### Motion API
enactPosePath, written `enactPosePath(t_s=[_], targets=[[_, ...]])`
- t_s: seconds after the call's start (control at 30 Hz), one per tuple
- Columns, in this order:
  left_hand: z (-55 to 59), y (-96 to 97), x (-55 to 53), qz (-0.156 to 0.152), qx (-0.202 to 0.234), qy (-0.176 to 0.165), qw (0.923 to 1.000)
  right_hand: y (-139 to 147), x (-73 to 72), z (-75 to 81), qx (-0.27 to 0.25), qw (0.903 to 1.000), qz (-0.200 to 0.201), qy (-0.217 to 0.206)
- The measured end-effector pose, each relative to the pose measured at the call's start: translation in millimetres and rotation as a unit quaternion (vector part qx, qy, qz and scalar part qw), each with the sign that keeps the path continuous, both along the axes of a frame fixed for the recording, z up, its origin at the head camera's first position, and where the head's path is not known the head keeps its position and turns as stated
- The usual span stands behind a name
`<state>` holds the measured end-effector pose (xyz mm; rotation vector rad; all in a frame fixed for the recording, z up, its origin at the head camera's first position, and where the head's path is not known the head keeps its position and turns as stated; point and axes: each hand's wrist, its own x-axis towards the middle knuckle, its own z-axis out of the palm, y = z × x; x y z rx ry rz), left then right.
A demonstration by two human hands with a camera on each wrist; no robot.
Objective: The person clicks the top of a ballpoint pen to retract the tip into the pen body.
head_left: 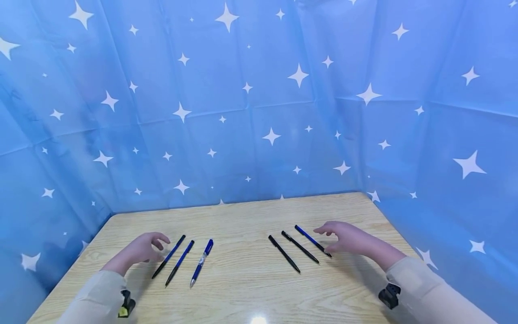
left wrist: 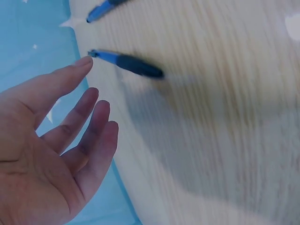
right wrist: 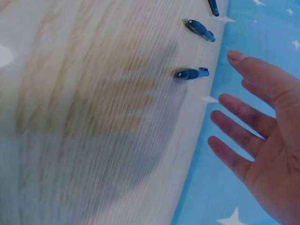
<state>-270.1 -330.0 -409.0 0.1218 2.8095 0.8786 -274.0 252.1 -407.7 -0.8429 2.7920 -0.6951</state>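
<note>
Slim blue stick pen with a dark grip [head_left: 168,256], outermost of three on the left, lies on the pale wood-grain surface [head_left: 243,225] just beside the left hand [head_left: 141,248], whose fingers are loosely bent and parted, holding nothing. The matching right hand [head_left: 349,239] is likewise unclenched and without a load, near a blue pen with a black lower end [head_left: 313,240]. The step in hand looks like a reach toward these two outer pens; grasping either would call for lowering fingertips and thumb to pinch its narrow, rounded barrel. Whether any fingertip touches a pen, I cannot tell. Farther inward on the left lie another blue-and-black pen [head_left: 179,263] and a blue pen with a pale printed band and pointed silvery tip [head_left: 201,263]; on the right, two straight black pens [head_left: 284,253] [head_left: 300,247]. Behind hangs a creased blue sheet with white four-pointed stars [head_left: 243,148].
</note>
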Motion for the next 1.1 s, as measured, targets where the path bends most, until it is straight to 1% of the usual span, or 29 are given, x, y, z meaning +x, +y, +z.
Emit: enactPosePath(t_s=[0.07, 0.2, 0.43, 0.5, 0.63, 0.73, 0.83, 0.93, 1.1], targets=[[2.2, 5.4, 0.4, -0.006, -0.001, 0.002, 1.0, -4.6, -0.7, 0.3, 0.003, 0.9999, 0.004, 0.01], [4.0, 18.2, 1.1, -0.017, -0.007, 0.002, 0.9998, -13.9, -2.1, 0.3, 0.004, 0.9998, 0.009, 0.015], [1.2, 39.1, 2.6, -0.034, -0.004, -0.012, 0.9993, -23.4, -4.1, -2.3, 0.003, 0.9999, 0.013, 0.011], [-1.0, 43.0, 3.6, -0.039, -0.013, -0.012, 0.9991, -25.4, -4.3, -3.7, 0.0, 0.9998, 0.015, 0.009], [-5.5, 48.7, 5.7, -0.038, -0.019, -0.015, 0.999, -28.7, -3.9, -5.8, -0.009, 0.9998, 0.019, 0.003], [-8.5, 51.6, 7.4, -0.035, -0.02, -0.025, 0.9989, -30.5, -2.7, -6.8, -0.013, 0.9997, 0.019, -0.003], [-11.1, 52.5, 7.4, -0.044, -0.034, -0.031, 0.998, -31.6, -1.4, -7.3, -0.016, 0.9997, 0.019, -0.009], [-11.1, 54.1, 7.5, -0.055, -0.054, -0.029, 0.9966, -31.9, -0.6, -7.4, -0.02, 0.9994, 0.022, -0.016], [-8.5, 57.9, 7.8, -0.068, -0.066, -0.027, 0.9951, -32.4, -0.8, -7.5, -0.025, 0.9991, 0.023, -0.024]])
